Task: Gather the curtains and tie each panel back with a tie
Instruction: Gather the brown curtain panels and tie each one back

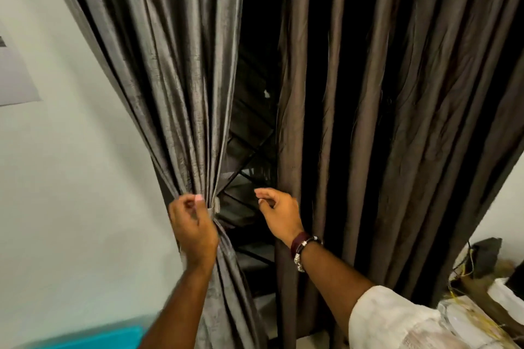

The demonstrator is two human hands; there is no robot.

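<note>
From the head view you have two curtain panels: the left panel (pixel 170 79) is cinched at its waist by one tie (pixel 216 205), the right panel (pixel 397 93) hangs loose. Your left hand (pixel 192 224) is raised at the cinch, fingers curled against the gathered fabric; whether it actually pinches it is unclear. Your right hand (pixel 279 212) hovers between the panels, loosely curled, holding nothing. A pale wall (pixel 71 178) stands left, a dark window (pixel 252 136) behind.

The tie (pixel 217 205) cinches the left curtain panel (pixel 181 65). Left of that tie rests the left hand (pixel 192 224); right of it hovers the right hand (pixel 279 212), before the hanging right panel (pixel 397 93).
</note>
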